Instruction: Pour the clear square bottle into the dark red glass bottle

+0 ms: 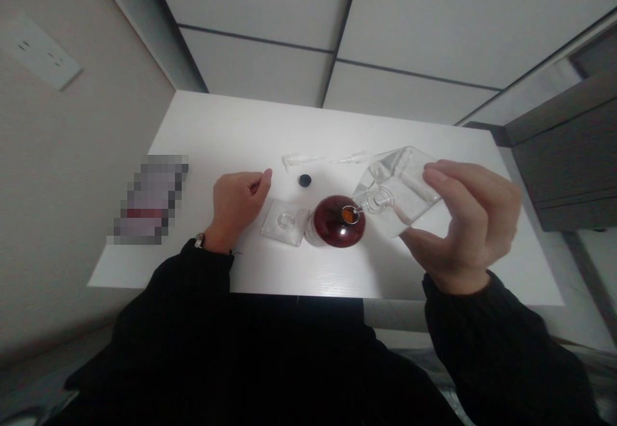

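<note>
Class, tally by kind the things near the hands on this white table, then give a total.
Clear droppers: 2
Square clear bottle, in the right hand: 1
Round dark red bottle: 1
Square clear glass piece: 1
Black cap: 1
Total: 6

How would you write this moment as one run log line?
left hand: curled, near square glass plate | right hand: holds tilted clear glass bottle | its neck: at mouth of dark red bottle

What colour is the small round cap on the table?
The small round cap is black, shown best in the head view.
</note>
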{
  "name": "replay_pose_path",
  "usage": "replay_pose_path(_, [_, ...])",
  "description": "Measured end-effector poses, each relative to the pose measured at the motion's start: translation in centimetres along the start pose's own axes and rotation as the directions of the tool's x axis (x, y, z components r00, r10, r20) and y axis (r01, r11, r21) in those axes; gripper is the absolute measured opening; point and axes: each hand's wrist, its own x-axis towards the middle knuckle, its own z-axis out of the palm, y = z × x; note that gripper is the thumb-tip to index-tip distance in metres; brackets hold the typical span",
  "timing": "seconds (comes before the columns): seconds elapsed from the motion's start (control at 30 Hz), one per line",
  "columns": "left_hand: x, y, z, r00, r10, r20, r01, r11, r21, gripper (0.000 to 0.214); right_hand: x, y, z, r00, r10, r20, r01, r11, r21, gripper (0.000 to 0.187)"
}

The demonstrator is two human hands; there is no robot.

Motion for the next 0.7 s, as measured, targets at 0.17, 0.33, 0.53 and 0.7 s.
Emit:
replay_pose_path(0.17, [0.02, -0.15, 0.08, 1.0, -0.012, 0.001, 0.012, 1.0, -0.002, 0.054, 0.1, -0.04, 0.12, 1.0, -0.004, -0.017, 0.004, 1.0, 0.002, 0.054])
replay_pose_path(0.33, [0.0, -0.19, 0.11, 1.0, 0.005, -0.011, -0.005, 1.0, -0.019, 0.053, 0.04, -0.07, 0.08, 1.0, 0.014, -0.017, -0.014, 1.0, 0.007, 0.061])
replay_pose_path(0.53, [-0.09, -0.28, 0.1, 1.0, 0.009, -0.018, -0.009, 1.0, -0.014, 0.053, 0.1, -0.22, -0.16, 1.0, 0.02, 0.008, -0.02, 1.0, 0.015, 0.066])
replay_pose_path(0.7, [-0.12, -0.31, 0.12, 1.0, 0.01, -0.018, -0.01, 1.0, -0.016, 0.054, 0.11, -0.27, 0.01, 1.0, 0.024, 0.003, -0.024, 1.0, 0.015, 0.065])
